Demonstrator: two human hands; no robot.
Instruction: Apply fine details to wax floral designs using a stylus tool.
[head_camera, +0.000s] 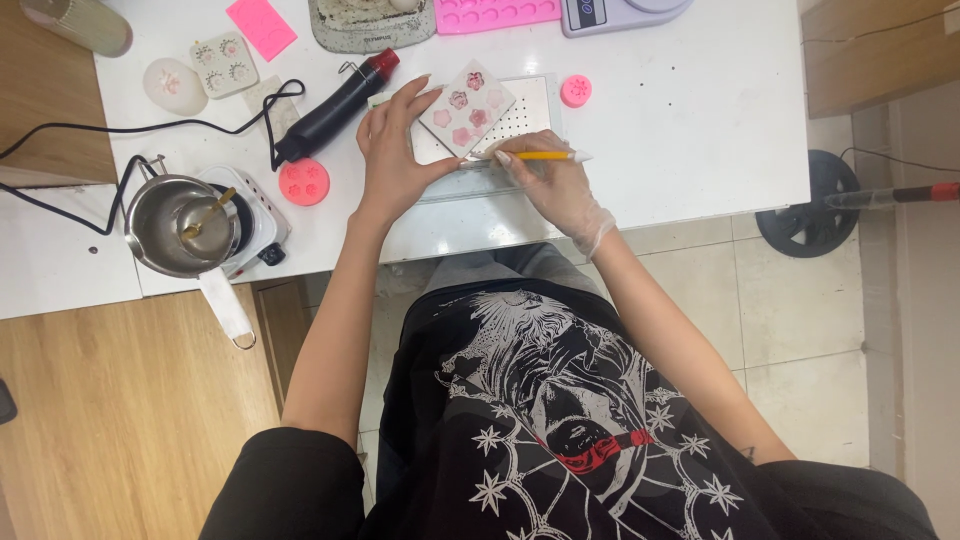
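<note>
My left hand (392, 150) grips a square white silicone mould (467, 107) with several pink flower shapes in it, holding it tilted over a white perforated tray (530, 110). My right hand (556, 180), in a thin clear glove, holds a yellow pencil-like tool (548, 155) with a white tip, lying level just below the mould's lower corner.
A black heat gun (335, 105) with a red nose lies left of the mould. A steel pot (180, 225) sits on a small white hotplate (262, 222). Round pink moulds (304, 182) (576, 90), a pink tray (495, 14), a scale (620, 12) and other moulds (224, 64) line the table.
</note>
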